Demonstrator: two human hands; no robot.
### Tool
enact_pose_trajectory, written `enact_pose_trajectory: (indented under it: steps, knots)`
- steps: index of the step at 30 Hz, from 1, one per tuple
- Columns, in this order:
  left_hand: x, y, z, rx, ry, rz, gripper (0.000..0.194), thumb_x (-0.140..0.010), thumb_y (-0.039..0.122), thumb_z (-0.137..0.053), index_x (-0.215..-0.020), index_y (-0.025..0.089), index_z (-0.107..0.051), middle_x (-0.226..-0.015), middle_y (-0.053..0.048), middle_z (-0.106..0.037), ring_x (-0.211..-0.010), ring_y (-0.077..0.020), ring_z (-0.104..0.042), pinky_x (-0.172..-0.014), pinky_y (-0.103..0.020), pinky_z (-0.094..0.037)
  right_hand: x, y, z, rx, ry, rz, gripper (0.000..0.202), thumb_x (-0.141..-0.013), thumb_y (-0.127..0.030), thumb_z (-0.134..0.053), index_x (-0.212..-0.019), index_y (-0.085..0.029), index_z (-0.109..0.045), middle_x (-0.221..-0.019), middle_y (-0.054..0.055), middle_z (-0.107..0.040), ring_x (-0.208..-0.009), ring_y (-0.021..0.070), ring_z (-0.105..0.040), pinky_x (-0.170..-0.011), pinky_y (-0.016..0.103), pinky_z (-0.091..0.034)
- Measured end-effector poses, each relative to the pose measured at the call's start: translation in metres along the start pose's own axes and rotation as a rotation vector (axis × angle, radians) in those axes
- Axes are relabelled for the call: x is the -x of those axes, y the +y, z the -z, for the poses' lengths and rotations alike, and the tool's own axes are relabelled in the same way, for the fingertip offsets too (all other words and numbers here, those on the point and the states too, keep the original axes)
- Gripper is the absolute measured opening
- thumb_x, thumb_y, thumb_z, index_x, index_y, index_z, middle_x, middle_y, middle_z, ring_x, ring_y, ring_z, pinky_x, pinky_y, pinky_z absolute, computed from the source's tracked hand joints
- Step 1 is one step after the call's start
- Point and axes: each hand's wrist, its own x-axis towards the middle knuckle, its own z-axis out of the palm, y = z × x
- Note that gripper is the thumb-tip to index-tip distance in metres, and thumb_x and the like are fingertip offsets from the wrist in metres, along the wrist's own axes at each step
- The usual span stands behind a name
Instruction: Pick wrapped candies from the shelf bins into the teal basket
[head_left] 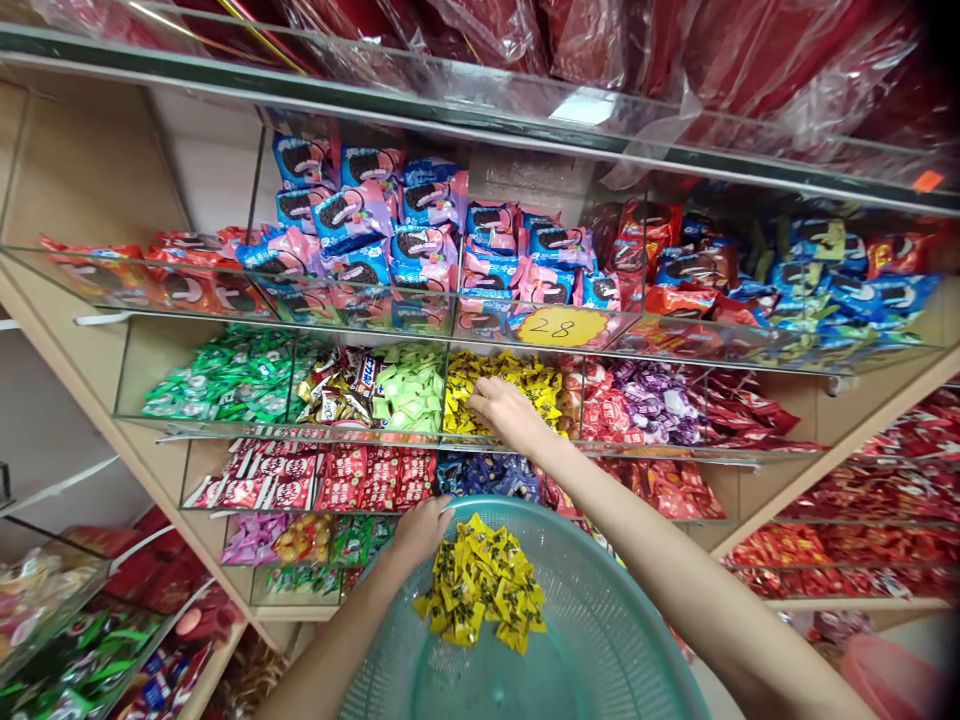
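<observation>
My left hand (420, 532) grips the far rim of a large green plastic basket (592, 590) with mesh sides. A heap of yellow-wrapped candies (487, 585) lies in the basket, toward its far left. My right hand (510, 412) reaches over the basket into a shelf compartment of the same yellow-wrapped candies (536, 378). Its fingers are bent down among the wrappers, and their tips are partly hidden, so what they hold, if anything, I cannot make out.
Clear dividers split the shelf: green-wrapped candies (232, 375) sit left, purple-wrapped candies (656, 400) right. Above, a glass-fronted shelf holds blue and pink cookie packs (360, 215) and a yellow price tag (562, 326). Red packets (375, 478) lie below. A pink tub (892, 680) stands lower right.
</observation>
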Motion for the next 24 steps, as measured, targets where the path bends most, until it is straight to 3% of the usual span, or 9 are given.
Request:
enact_pose_trajectory:
  steps: [6, 11, 15, 17, 19, 21, 24]
  knots:
    - [0.0, -0.001, 0.0, 0.021, -0.008, 0.006, 0.048, -0.09, 0.043, -0.029, -0.126, 0.021, -0.052, -0.123, -0.008, -0.059, -0.108, -0.0213, -0.055, -0.086, -0.028, -0.042, 0.001, 0.001, 0.001, 0.021, 0.065, 0.005, 0.018, -0.092, -0.023, -0.042, -0.084, -0.018, -0.057, -0.087, 0.005, -0.052, -0.08, 0.0171, -0.041, -0.067, 0.027, -0.027]
    - [0.0, -0.001, 0.0, 0.022, -0.015, 0.014, 0.047, -0.09, 0.043, -0.029, -0.126, 0.022, -0.051, -0.123, -0.007, -0.058, -0.109, -0.021, -0.055, -0.086, -0.027, -0.042, 0.011, 0.003, 0.01, -0.131, 0.219, -0.071, 0.021, -0.093, -0.022, -0.037, -0.091, -0.019, -0.058, -0.09, 0.006, -0.053, -0.083, 0.0176, -0.043, -0.071, 0.028, -0.031]
    - [-0.001, -0.001, -0.002, -0.011, 0.004, -0.003, 0.045, -0.091, 0.041, -0.03, -0.124, 0.021, -0.053, -0.12, -0.008, -0.06, -0.108, -0.0215, -0.056, -0.086, -0.028, -0.042, 0.029, -0.015, 0.018, -0.346, 0.353, -0.128, 0.02, -0.092, -0.024, -0.038, -0.095, -0.018, -0.057, -0.092, 0.007, -0.054, -0.087, 0.0181, -0.046, -0.076, 0.03, -0.036]
    - [-0.001, -0.001, -0.003, -0.023, 0.022, -0.009, 0.043, -0.091, 0.039, -0.03, -0.123, 0.021, -0.054, -0.117, -0.009, -0.062, -0.106, -0.0215, -0.057, -0.086, -0.029, -0.042, 0.04, -0.031, 0.017, -0.466, 0.358, -0.135, 0.019, -0.091, -0.023, -0.04, -0.094, -0.018, -0.057, -0.091, 0.007, -0.055, -0.088, 0.0176, -0.048, -0.078, 0.03, -0.037]
    - [-0.001, -0.001, -0.004, -0.025, 0.026, -0.011, 0.042, -0.091, 0.038, -0.031, -0.121, 0.021, -0.055, -0.114, -0.009, -0.063, -0.105, -0.0213, -0.058, -0.086, -0.029, -0.041, 0.05, -0.046, 0.011, -0.594, 0.29, -0.116, 0.017, -0.09, -0.021, -0.041, -0.091, -0.018, -0.058, -0.089, 0.006, -0.055, -0.087, 0.0162, -0.049, -0.077, 0.029, -0.038]
    - [-0.001, 0.0, -0.004, -0.026, 0.009, 0.0, 0.039, -0.091, 0.036, -0.033, -0.119, 0.022, -0.056, -0.113, -0.008, -0.064, -0.104, -0.0209, -0.058, -0.085, -0.028, -0.042, 0.061, -0.056, 0.0, -0.721, 0.128, -0.079, 0.015, -0.087, -0.018, -0.044, -0.087, -0.017, -0.059, -0.086, 0.004, -0.056, -0.081, 0.0138, -0.051, -0.073, 0.025, -0.039]
    - [0.0, 0.001, -0.002, -0.044, -0.014, 0.018, 0.038, -0.09, 0.036, -0.035, -0.12, 0.023, -0.055, -0.113, -0.007, -0.064, -0.102, -0.0198, -0.058, -0.084, -0.026, -0.042, 0.077, -0.058, -0.019, -0.819, -0.303, -0.057, 0.01, -0.077, -0.012, -0.053, -0.078, -0.016, -0.062, -0.077, 0.0, -0.058, -0.068, 0.0096, -0.051, -0.062, 0.02, -0.038]
